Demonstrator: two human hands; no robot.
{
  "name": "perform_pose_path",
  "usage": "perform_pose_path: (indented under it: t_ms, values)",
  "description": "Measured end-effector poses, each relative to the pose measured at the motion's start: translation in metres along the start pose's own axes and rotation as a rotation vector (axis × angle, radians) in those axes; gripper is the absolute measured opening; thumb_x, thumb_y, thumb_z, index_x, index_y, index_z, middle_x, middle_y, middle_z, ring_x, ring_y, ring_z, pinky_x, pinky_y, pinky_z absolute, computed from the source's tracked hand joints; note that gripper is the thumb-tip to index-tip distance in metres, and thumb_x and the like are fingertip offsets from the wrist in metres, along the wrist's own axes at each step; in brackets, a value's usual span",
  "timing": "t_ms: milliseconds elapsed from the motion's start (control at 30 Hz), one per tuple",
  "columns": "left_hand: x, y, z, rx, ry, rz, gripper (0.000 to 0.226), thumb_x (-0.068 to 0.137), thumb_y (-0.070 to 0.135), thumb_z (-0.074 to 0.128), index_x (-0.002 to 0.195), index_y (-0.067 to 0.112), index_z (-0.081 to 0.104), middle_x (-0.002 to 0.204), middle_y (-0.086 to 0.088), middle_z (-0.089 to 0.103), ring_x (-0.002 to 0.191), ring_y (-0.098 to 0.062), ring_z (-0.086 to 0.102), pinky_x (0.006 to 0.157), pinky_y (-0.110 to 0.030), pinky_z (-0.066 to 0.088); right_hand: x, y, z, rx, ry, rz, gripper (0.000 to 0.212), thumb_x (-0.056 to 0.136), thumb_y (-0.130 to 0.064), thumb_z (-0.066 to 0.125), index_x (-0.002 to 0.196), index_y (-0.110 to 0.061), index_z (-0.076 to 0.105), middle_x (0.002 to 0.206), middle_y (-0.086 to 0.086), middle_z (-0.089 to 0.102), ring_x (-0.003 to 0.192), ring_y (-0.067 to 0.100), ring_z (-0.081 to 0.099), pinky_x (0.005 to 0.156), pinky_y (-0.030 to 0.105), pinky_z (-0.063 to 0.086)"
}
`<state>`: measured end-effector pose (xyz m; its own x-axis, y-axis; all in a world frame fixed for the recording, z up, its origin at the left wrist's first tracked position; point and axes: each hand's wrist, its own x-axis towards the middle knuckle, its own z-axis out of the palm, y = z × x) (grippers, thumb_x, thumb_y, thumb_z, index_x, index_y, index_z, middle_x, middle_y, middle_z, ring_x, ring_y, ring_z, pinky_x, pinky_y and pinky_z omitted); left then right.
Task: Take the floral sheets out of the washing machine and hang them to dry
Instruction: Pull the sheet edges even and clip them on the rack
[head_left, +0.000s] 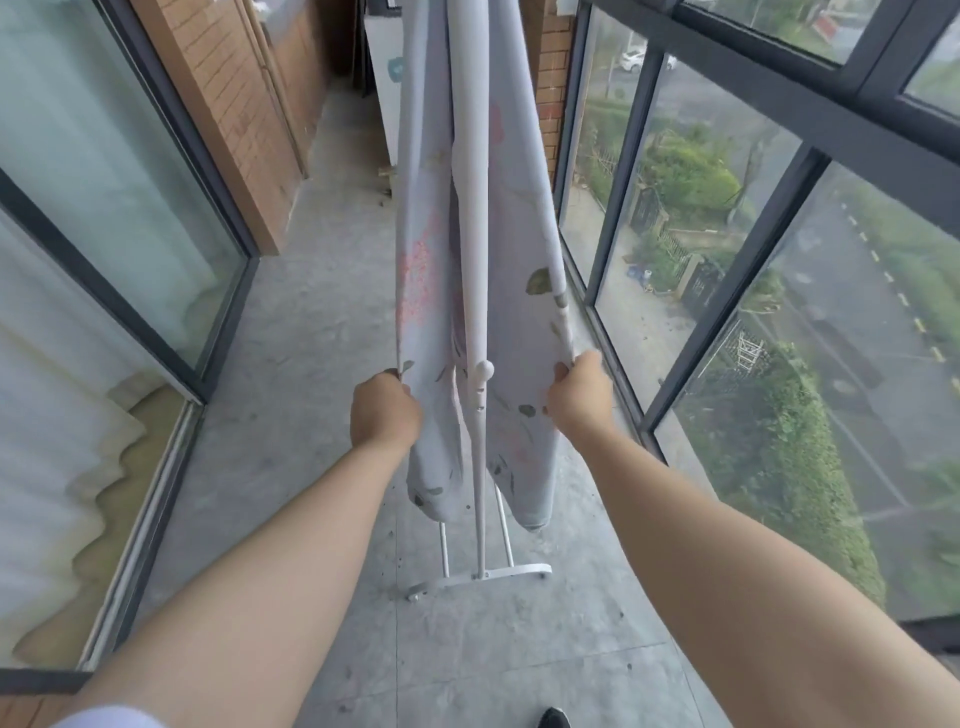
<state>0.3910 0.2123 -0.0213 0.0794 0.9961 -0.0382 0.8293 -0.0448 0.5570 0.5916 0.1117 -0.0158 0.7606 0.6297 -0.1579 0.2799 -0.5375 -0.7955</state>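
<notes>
Glazed balcony, concrete floor: floral sheet draped over the drying rack; left hand and right hand pinch its edges, likely spreading it.

Glazed balcony, grey concrete floor

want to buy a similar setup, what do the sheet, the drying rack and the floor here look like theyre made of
Floral sheet: thin woven fabric, probably cotton or a blend; matte, it drapes in soft folds and bunches in both hands.
Drying rack: white tubes with a smooth, slightly glossy finish and a rounded end cap, likely painted metal, possibly plastic.
Floor: grey, matte and mottled, with joint lines; it looks like concrete or stone-look tile.
</notes>
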Motion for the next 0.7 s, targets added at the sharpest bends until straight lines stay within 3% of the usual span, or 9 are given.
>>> perform_pose_path:
  t_ms: [67, 133, 233, 333, 433, 533, 600, 700]
  values:
    - [0.001, -0.012, 0.010, -0.032, -0.024, -0.017, 0.016, 0.092, 0.002, 0.050, 0.091, 0.003, 0.066, 0.093, -0.018, 0.068, 0.095, -0.039, 0.065, 0.067, -0.028, 0.039, -0.002, 0.007, 0.000, 0.045, 0.091, 0.006, 0.026, 0.105, -0.025, 0.039, 0.081, -0.022, 0.029, 0.082, 0.003, 0.050, 0.067, 0.017, 0.051, 0.047, 0.031, 0.032]
    - [-0.001, -0.021, 0.018, -0.070, -0.020, -0.019, 0.016, 0.092, -0.001, 0.046, 0.085, 0.006, 0.059, 0.092, -0.020, 0.066, 0.093, -0.039, 0.064, 0.067, -0.028, 0.037, -0.004, 0.013, 0.001, 0.078, 0.134, -0.009, 0.018, 0.105, -0.026, 0.037, 0.089, -0.020, 0.032, 0.081, 0.002, 0.051, 0.066, 0.016, 0.050, 0.047, 0.030, 0.029]
    - [-0.010, -0.026, 0.029, -0.146, 0.006, -0.038, 0.020, 0.096, 0.003, 0.040, 0.101, 0.003, 0.059, 0.104, -0.023, 0.065, 0.097, -0.039, 0.062, 0.071, -0.030, 0.036, -0.008, 0.026, 0.013, 0.032, 0.087, -0.064, 0.009, 0.103, -0.022, 0.039, 0.097, -0.016, 0.040, 0.080, 0.002, 0.054, 0.064, 0.017, 0.051, 0.047, 0.029, 0.030]
    - [-0.017, -0.031, 0.050, -0.228, 0.035, -0.028, 0.017, 0.099, 0.012, 0.045, 0.100, 0.002, 0.058, 0.106, -0.020, 0.065, 0.097, -0.037, 0.061, 0.073, -0.032, 0.040, -0.009, 0.047, 0.033, -0.049, 0.016, -0.127, 0.013, 0.096, -0.013, 0.045, 0.086, -0.009, 0.051, 0.075, 0.004, 0.057, 0.063, 0.019, 0.050, 0.047, 0.029, 0.032]
    - [-0.014, -0.046, 0.084, -0.255, 0.027, -0.016, 0.023, 0.094, 0.026, 0.062, 0.108, 0.008, 0.063, 0.108, -0.013, 0.063, 0.085, -0.027, 0.060, 0.073, -0.032, 0.045, -0.003, 0.070, 0.059, -0.103, -0.015, -0.148, 0.028, 0.088, -0.008, 0.046, 0.062, -0.016, 0.042, 0.073, 0.005, 0.046, 0.058, 0.015, 0.041, 0.046, 0.029, 0.025]
    - [-0.010, -0.072, 0.130, -0.195, 0.005, -0.100, 0.040, 0.092, 0.039, 0.063, 0.123, 0.014, 0.063, 0.117, -0.009, 0.057, 0.093, -0.027, 0.060, 0.079, -0.035, 0.049, 0.004, 0.107, 0.089, -0.086, -0.050, -0.094, 0.030, 0.084, -0.007, 0.044, 0.059, -0.023, 0.038, 0.081, 0.005, 0.041, 0.060, 0.021, 0.041, 0.048, 0.028, 0.024]
    - [-0.009, -0.091, 0.165, -0.165, -0.015, -0.091, 0.042, 0.093, 0.044, 0.058, 0.122, 0.013, 0.063, 0.119, -0.010, 0.057, 0.097, -0.027, 0.062, 0.079, -0.033, 0.048, 0.009, 0.137, 0.110, -0.051, -0.097, -0.075, 0.025, 0.084, -0.012, 0.047, 0.062, -0.023, 0.042, 0.081, 0.011, 0.048, 0.065, 0.024, 0.044, 0.050, 0.028, 0.026]
    - [-0.002, -0.127, 0.227, -0.181, -0.043, -0.038, 0.035, 0.094, 0.044, 0.055, 0.113, 0.016, 0.066, 0.115, -0.008, 0.063, 0.070, -0.004, 0.062, 0.064, -0.019, 0.044, 0.021, 0.188, 0.151, -0.007, -0.122, -0.089, 0.019, 0.086, -0.020, 0.052, 0.075, -0.005, 0.056, 0.074, 0.015, 0.057, 0.065, 0.025, 0.048, 0.052, 0.032, 0.033]
